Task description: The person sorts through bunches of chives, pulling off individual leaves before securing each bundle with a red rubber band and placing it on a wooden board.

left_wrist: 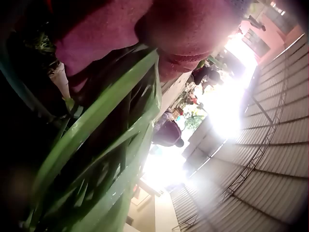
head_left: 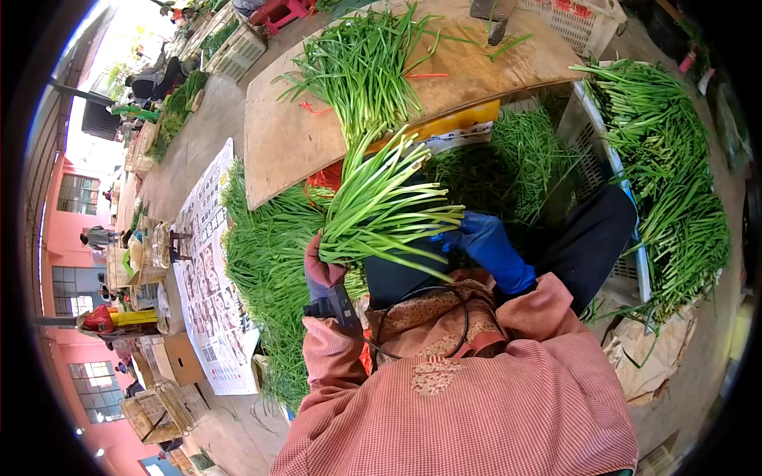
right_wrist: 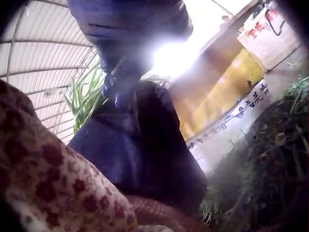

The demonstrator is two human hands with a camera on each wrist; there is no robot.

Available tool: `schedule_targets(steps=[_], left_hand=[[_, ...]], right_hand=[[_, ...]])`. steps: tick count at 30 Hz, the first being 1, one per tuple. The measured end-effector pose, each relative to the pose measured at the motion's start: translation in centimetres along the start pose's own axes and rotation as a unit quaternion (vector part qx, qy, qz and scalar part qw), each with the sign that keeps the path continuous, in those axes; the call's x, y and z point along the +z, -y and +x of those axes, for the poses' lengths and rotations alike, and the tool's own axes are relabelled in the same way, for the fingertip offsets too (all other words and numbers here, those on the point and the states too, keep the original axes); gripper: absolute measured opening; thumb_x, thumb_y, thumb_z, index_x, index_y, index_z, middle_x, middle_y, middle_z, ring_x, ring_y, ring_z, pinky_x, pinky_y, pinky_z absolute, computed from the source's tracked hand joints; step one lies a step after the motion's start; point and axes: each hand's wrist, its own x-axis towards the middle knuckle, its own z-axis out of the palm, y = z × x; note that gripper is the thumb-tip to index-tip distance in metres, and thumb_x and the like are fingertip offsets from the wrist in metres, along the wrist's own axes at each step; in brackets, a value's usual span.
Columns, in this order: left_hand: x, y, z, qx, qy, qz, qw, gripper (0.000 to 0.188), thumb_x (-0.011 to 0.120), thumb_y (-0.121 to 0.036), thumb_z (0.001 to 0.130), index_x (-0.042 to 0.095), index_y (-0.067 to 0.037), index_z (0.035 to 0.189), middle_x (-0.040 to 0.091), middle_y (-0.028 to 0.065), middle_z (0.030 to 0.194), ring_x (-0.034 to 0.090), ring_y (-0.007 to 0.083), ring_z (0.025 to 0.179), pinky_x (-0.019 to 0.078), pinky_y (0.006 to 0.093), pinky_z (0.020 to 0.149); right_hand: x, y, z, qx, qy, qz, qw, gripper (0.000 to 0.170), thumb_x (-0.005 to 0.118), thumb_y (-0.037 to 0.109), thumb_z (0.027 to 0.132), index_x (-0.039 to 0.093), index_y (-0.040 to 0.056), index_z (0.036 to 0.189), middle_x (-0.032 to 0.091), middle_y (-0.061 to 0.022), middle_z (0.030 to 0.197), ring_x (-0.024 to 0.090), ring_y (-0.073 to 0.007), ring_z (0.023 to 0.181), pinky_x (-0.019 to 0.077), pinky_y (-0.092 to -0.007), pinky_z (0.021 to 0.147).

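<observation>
My left hand (head_left: 321, 266), in a maroon glove, grips a bunch of garlic chives (head_left: 381, 206) over my lap. Their pale stem ends fan out to the right. In the left wrist view the maroon glove (left_wrist: 186, 29) curls above broad green leaves (left_wrist: 111, 111). My right hand (head_left: 490, 247) wears a blue rubber glove, its bent fingers pinching at the lower stem ends. The right wrist view has the blue glove (right_wrist: 130, 38) pointing down, with green stalks (right_wrist: 87, 96) behind its fingers. A tied-looking pile of chives (head_left: 365, 71) lies on the wooden board (head_left: 278, 143).
Loose chives (head_left: 270, 293) are heaped at my left beside a printed sheet (head_left: 210, 278). At the right, a crate (head_left: 627, 214) stands below more greens (head_left: 667, 174). Cut greens (head_left: 524, 159) lie under the board's edge. A dark block-like tool (head_left: 494, 11) sits on the board's far side.
</observation>
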Motion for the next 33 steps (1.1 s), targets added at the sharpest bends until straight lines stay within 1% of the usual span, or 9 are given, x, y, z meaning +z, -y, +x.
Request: schedule_targets(steps=[6,9,17,18,22,26,27,30,33], left_hand=[[1.1,-0.4,-0.1,0.013,-0.009,-0.053,0.998,0.027,0.054,0.003,0.085,0.051,0.004,0.112,0.059,0.0174,0.109,0.059,0.0215,0.098,0.0501,0.0361,0.085],[1.5,-1.5,0.1,-0.104,0.019,-0.339,0.935,0.027,0.05,-0.009,0.088,0.053,0.003,0.112,0.059,0.0192,0.11,0.057,0.0302,0.103,0.0477,0.0442,0.088],[0.9,-1.2,0.1,-0.046,0.038,-0.31,0.949,0.027,0.049,-0.005,0.089,0.051,0.002,0.114,0.055,0.0188,0.116,0.055,0.0274,0.106,0.0448,0.0401,0.093],[0.7,-0.3,-0.1,0.096,0.021,-0.085,0.992,0.033,0.05,0.002,0.087,0.046,0.001,0.12,0.053,0.018,0.12,0.054,0.025,0.108,0.0433,0.038,0.095],[0.7,-3.0,0.4,0.183,0.052,0.154,0.97,0.038,0.049,0.0,0.089,0.04,-0.001,0.125,0.049,0.0175,0.125,0.051,0.0238,0.111,0.0406,0.0363,0.097],[3.4,-6.9,0.8,0.233,0.045,0.112,0.965,0.033,0.05,-0.001,0.087,0.046,-0.001,0.12,0.053,0.0165,0.118,0.048,0.0258,0.116,0.0386,0.0391,0.1],[3.4,-8.5,1.3,-0.006,-0.001,-0.234,0.972,0.026,0.048,-0.009,0.089,0.051,-0.001,0.114,0.054,0.0151,0.117,0.048,0.0269,0.114,0.0369,0.0414,0.1],[6.5,-12.4,1.1,0.014,-0.001,-0.218,0.976,0.024,0.046,-0.014,0.09,0.054,0.0,0.108,0.055,0.0138,0.115,0.048,0.0275,0.113,0.0342,0.0429,0.101],[9.1,-16.0,0.4,0.087,0.037,-0.111,0.989,0.023,0.043,-0.013,0.092,0.056,-0.001,0.107,0.057,0.0132,0.113,0.047,0.0268,0.114,0.0318,0.0447,0.103]], right_hand=[[0.4,0.2,0.0,0.051,-0.023,0.181,0.982,0.024,0.063,0.009,0.084,0.062,-0.0039,0.104,0.067,-0.0084,0.089,0.06,-0.0089,0.072,0.0487,-0.0225,0.063],[0.1,-0.2,-0.1,0.027,-0.054,0.063,0.996,0.023,0.062,0.008,0.084,0.062,-0.0063,0.103,0.067,-0.0107,0.087,0.061,-0.0118,0.073,0.0509,-0.0243,0.066],[-2.2,0.2,-0.3,0.037,-0.151,0.11,0.982,0.016,0.058,0.007,0.087,0.064,-0.0057,0.093,0.067,-0.0125,0.087,0.064,-0.0159,0.072,0.053,-0.0259,0.061],[-2.9,1.5,-0.3,0.048,-0.165,0.155,0.973,0.015,0.057,0.008,0.087,0.064,-0.0049,0.091,0.067,-0.0126,0.087,0.064,-0.0161,0.071,0.0525,-0.0252,0.059],[-6.8,3.1,-0.9,0.137,-0.131,0.014,0.982,0.014,0.059,0.011,0.087,0.063,-0.0009,0.08,0.067,-0.0084,0.078,0.062,-0.0113,0.064,0.046,-0.0219,0.048],[-7.5,4.8,-0.8,0.244,-0.107,-0.128,0.955,0.01,0.063,0.009,0.083,0.062,-0.0011,0.08,0.064,-0.0055,0.07,0.06,-0.01,0.06,0.0452,-0.0215,0.047],[-7.5,4.5,-0.8,0.241,-0.109,-0.127,0.956,0.01,0.063,0.009,0.083,0.062,-0.0011,0.08,0.064,-0.0055,0.07,0.06,-0.01,0.06,0.0452,-0.0215,0.047],[-8.2,-0.4,-0.9,-0.058,-0.101,-0.207,0.971,0.017,0.054,-0.003,0.082,0.063,-0.0037,0.097,0.064,-0.0091,0.083,0.061,-0.0111,0.064,0.0501,-0.0232,0.057],[-8.7,0.7,-1.1,0.044,-0.088,-0.083,0.992,0.026,0.055,-0.002,0.082,0.062,0.0015,0.107,0.064,-0.0082,0.085,0.06,-0.0106,0.062,0.0505,-0.0236,0.058]])
